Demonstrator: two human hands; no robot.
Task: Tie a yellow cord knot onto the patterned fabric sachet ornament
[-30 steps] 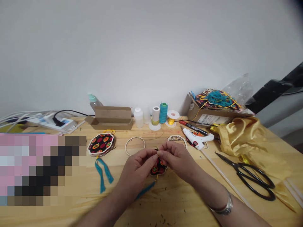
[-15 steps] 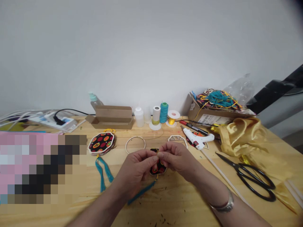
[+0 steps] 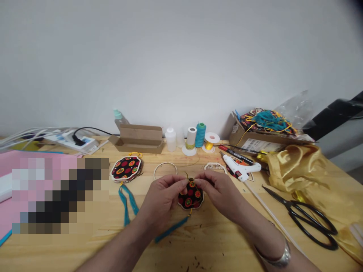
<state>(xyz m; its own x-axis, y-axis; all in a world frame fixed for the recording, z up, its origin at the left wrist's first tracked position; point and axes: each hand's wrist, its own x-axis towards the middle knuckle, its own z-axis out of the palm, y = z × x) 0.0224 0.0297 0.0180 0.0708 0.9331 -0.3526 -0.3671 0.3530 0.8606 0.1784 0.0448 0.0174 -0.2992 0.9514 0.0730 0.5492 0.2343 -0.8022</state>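
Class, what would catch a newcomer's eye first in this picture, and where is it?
Probably the bare left hand and right hand at centre, fingers pinching what looks like thin yellow cord over a black, flower-patterned, scalloped ornament with a turquoise tassel. Next, the large black loop-handled scissors at right, beside shiny, crumpled gold cloth.

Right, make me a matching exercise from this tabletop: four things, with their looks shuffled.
1. Scissors
2. Glue gun
3. Green-topped thread cone
4. Ornament between left hand and right hand

A. Mostly white, lying down
B. Black with red and orange pattern
C. Teal, standing upright
D. Plain black, lying flat

Pairs: 1-D; 2-A; 3-C; 4-B
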